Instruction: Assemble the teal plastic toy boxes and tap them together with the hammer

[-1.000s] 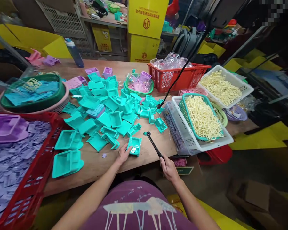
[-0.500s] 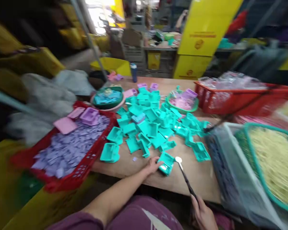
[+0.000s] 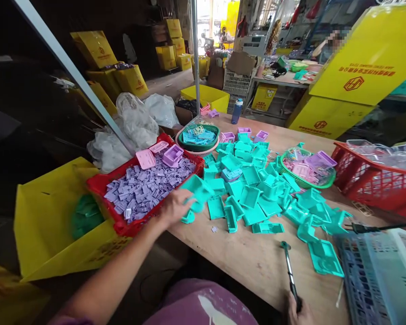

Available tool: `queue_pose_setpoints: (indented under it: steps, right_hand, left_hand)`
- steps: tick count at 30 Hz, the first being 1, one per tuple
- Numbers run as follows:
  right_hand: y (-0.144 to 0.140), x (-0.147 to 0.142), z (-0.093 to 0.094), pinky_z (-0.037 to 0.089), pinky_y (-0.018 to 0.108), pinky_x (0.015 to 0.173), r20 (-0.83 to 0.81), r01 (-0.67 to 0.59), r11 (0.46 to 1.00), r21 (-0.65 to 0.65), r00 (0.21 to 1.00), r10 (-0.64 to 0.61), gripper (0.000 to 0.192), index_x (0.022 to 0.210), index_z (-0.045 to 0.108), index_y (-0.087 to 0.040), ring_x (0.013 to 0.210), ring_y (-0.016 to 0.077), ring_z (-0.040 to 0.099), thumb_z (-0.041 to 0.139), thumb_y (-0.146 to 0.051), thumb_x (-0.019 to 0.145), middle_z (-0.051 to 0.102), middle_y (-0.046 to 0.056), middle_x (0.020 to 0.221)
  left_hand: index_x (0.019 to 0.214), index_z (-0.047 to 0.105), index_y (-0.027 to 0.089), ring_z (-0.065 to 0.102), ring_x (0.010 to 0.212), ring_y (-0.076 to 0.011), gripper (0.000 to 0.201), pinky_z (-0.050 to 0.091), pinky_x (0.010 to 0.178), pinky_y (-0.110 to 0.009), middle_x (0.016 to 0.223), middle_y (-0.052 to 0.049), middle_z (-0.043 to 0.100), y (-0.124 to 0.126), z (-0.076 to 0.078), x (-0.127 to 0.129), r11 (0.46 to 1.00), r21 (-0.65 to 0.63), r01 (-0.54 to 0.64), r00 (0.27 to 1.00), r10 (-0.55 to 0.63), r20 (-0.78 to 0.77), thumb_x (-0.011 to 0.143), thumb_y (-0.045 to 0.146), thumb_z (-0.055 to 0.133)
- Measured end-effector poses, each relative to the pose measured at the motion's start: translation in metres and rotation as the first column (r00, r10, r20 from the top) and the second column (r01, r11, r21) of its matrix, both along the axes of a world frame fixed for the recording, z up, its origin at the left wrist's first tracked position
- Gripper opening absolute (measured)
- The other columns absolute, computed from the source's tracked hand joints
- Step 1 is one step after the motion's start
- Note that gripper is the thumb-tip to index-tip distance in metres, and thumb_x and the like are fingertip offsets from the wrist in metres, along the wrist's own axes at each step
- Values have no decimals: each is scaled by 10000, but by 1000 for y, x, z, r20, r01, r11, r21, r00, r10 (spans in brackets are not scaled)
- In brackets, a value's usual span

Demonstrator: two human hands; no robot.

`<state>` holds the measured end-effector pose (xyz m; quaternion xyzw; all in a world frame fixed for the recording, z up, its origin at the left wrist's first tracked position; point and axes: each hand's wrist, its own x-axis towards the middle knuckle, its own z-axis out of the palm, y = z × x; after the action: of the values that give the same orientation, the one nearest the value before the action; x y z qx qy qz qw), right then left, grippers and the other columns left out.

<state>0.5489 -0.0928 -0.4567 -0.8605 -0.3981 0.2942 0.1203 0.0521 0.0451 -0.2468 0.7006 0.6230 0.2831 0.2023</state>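
Observation:
My left hand [image 3: 177, 208] grips a teal plastic tray [image 3: 199, 188], blurred by motion, beside the red basket [image 3: 96, 181] of small purple plastic pieces [image 3: 135, 189]. Under that tray, another teal piece [image 3: 188, 217] shows in part on the wooden table [image 3: 243, 253]. My right hand [image 3: 298, 312], cut off by the lower edge, is closed around the black handle of a slim tool [image 3: 288, 264]. The tool has a silver shaft and a small round head, which points away from me. Right of the left hand spreads a heap of teal trays [image 3: 250, 197].
A green basket [image 3: 306, 183] of pink and purple parts stands behind the heap. Blue pieces fill a dark green basket [image 3: 199, 146]. A red crate [image 3: 375, 176] and a translucent crate [image 3: 368, 271] line the right side. One metal pole [image 3: 77, 81] slants up at left.
My left hand has moved left from near the tool's head to beside the red basket, with a teal tray in it. My right hand still holds the tool. The view has turned left.

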Motion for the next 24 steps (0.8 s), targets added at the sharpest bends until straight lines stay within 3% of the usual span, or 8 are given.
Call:
queue_pose_setpoints:
  steps: [3, 4, 6, 8, 11, 14, 20, 24]
  right_hand:
    - [6, -12, -12, 545, 478, 756, -10, -47, 999, 16, 999, 47, 572, 999, 588, -247, 903, 403, 712, 371, -728, 781, 728, 166, 883]
    - [8, -15, -15, 544, 469, 772, -4, -54, 998, 17, 999, 54, 593, 1035, 575, -238, 924, 396, 709, 364, -736, 792, 726, 169, 911]
    - [13, -22, -20, 539, 462, 801, 34, -72, 997, 26, 997, 71, 630, 1083, 565, -214, 950, 387, 698, 354, -742, 811, 716, 176, 945]
    - [17, -27, -23, 516, 485, 877, 128, -133, 987, 89, 984, 121, 669, 1106, 577, -167, 1020, 397, 664, 328, -722, 828, 693, 206, 1002]
    - [22, -37, -23, 443, 560, 982, 322, -216, 964, 155, 934, 157, 736, 1175, 598, -86, 1132, 443, 575, 286, -669, 851, 628, 269, 1100]
    - [26, -51, -15, 444, 613, 935, 405, -140, 983, 116, 911, 82, 738, 1275, 585, -105, 1150, 480, 523, 291, -644, 866, 567, 279, 1179]
    - [37, -83, 2, 387, 665, 989, 389, -109, 948, 300, 921, -17, 597, 1211, 610, -136, 1196, 472, 473, 373, -548, 850, 555, 254, 1193]
    - [31, -120, 4, 417, 614, 1026, 302, -340, 840, 424, 927, 222, 406, 1154, 604, -220, 1160, 405, 538, 428, -487, 904, 577, 201, 1161]
  left_hand:
    - [808, 647, 166, 593, 885, -300, 293, 421, 859, -454, 845, -139, 636, 14, -2, -80, 970, 89, -227, 962, 237, -135, 942, 362, 475]
    - [822, 653, 162, 600, 861, -292, 300, 430, 822, -423, 837, -133, 641, 19, -9, -98, 950, 126, -287, 894, 313, -321, 943, 356, 460]
    - [856, 671, 154, 614, 850, -281, 286, 430, 777, -380, 854, -130, 660, 30, -26, -120, 938, 137, -319, 799, 344, -494, 941, 333, 464]
    - [878, 683, 157, 625, 867, -272, 268, 425, 761, -357, 881, -125, 676, 43, -41, -128, 944, 121, -307, 774, 321, -545, 942, 313, 475]
    - [914, 687, 157, 631, 919, -271, 274, 422, 780, -359, 931, -132, 686, 65, -51, -126, 949, 119, -293, 778, 309, -547, 964, 293, 454]
    - [915, 681, 153, 632, 921, -275, 276, 417, 790, -374, 940, -133, 688, 80, -39, -118, 955, 127, -268, 785, 293, -546, 978, 296, 453]
    - [878, 651, 177, 615, 827, -235, 321, 397, 744, -367, 868, -89, 667, 51, -11, -75, 972, 220, -84, 863, 182, -471, 1020, 339, 413]
    - [802, 629, 181, 602, 746, -205, 337, 390, 691, -346, 794, -76, 652, 42, -31, -41, 987, 158, -16, 903, 82, -422, 1020, 320, 413]
